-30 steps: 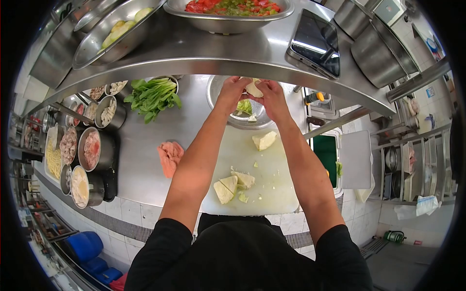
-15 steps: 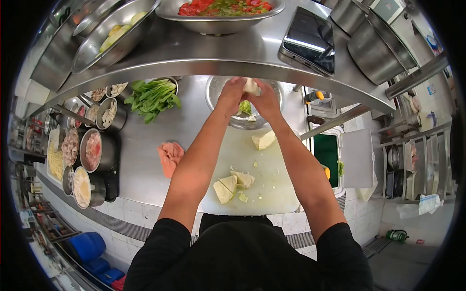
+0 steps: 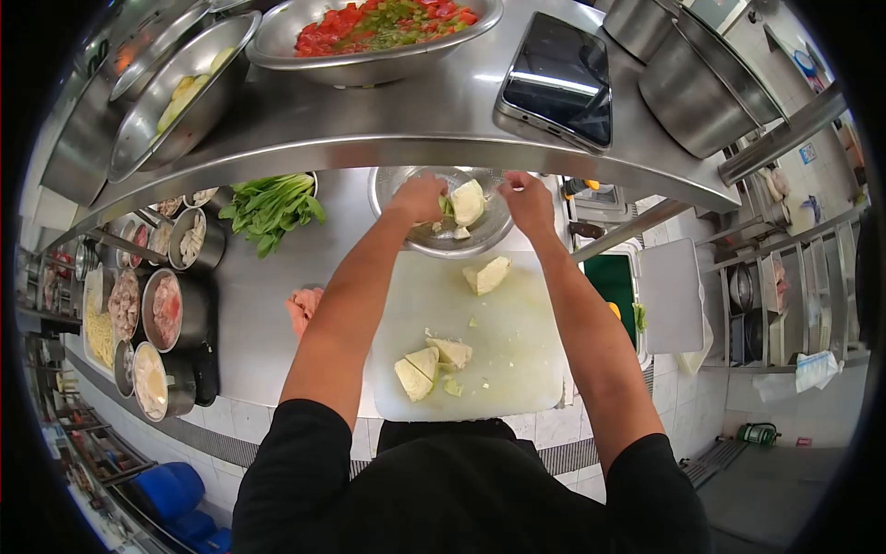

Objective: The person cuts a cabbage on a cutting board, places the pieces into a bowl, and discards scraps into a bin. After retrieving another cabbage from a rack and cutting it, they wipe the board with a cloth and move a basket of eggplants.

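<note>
Nearest, at six o'clock on the pale cutting board, three pale cabbage wedges lie grouped a little toward seven, with a green scrap just beside them. Farther up the board, near twelve o'clock, rests a single cabbage chunk.

Beyond it, at twelve from the body, the metal colander stands just past the board. A large cabbage piece lies inside it, toward one o'clock of its bowl, among smaller bits (pale and green ones). The left hand is over the colander's nine o'clock side, its fingers bent near the green bits; I cannot tell whether they grip any. The right hand is at the three o'clock side, apart from the large piece, fingers curled with nothing visible in them; whether the tips touch is unclear.

From the body, a crumpled pink item lies between ten and eleven, partly hidden by the left forearm, and metal pots of food stand at ten. Leafy greens sit near eleven, and a green-lined container between one and two.

Farthest, on the metal shelf, are a basin of chopped red and green pieces just before twelve and a phone just after it.
</note>
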Demonstrator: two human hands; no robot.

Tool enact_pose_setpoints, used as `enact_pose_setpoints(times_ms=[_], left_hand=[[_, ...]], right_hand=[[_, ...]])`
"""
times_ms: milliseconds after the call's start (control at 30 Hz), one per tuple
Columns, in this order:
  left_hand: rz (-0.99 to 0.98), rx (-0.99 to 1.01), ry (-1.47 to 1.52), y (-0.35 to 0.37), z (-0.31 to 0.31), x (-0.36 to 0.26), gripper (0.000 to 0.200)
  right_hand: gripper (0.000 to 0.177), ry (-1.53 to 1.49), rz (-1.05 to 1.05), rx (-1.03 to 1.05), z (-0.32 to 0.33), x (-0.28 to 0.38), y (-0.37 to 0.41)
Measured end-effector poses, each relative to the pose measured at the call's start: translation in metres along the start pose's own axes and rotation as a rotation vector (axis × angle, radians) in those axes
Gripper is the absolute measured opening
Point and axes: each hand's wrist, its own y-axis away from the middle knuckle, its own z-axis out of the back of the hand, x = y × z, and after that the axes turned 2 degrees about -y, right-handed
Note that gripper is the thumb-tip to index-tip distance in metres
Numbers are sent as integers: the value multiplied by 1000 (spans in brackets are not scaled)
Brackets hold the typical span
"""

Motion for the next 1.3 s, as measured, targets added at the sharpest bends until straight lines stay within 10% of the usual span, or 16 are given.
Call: enact_pose_setpoints(times_ms=[300,533,800,900,1067,1200,1300], left_hand=[[-128,-231,1311,53,51,-28,46],[-95,-265,1666,61,45,-30,29],[314,-766,1897,53,33,-27,22],[357,-754,1779,56,31,-12,20],[44,-270,1625,72,54,-69,25],[94,-458,620,3,8,-52,56],[-89,-176,-6,-1,-15,-72,59]], right_hand=[[30,-887,-53,558,-8,44,10],[24,-1005,80,572,-5,60,11],[29,-1106,-56,267,-25,32,6],[34,-290,177,178,-23,21,-7],[33,-920,-187,384,14,51,27],[23,-988,-367,247,37,5,58],[22,-854,-343,215,90,-22,101]])
